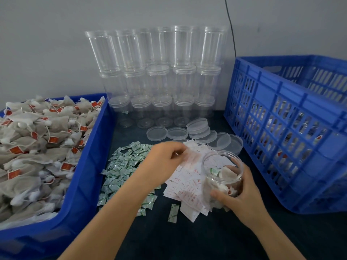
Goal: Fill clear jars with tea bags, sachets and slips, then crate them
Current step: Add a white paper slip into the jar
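Head view: right hand [242, 192] grips jar [222, 173]; left hand [165, 160] pinches a slip [189, 156].

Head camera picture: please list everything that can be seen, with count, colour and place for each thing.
tea bags: many, beige with red tags, heaped in the tray at left
tray: one, blue, left
sachets: many, green and white, loose pile in the middle
slips: many, white with red print, pile right of the sachets
held jar: one, clear, open, holds tea bags and a sachet, over the slips
empty jars: many, clear, stacked by the wall
lids: several, clear, before the stack
crate: one, blue, slatted, right
table: one, dark
cable: one, black, on the wall
left hand: pinches a slip
right hand: grips the held jar
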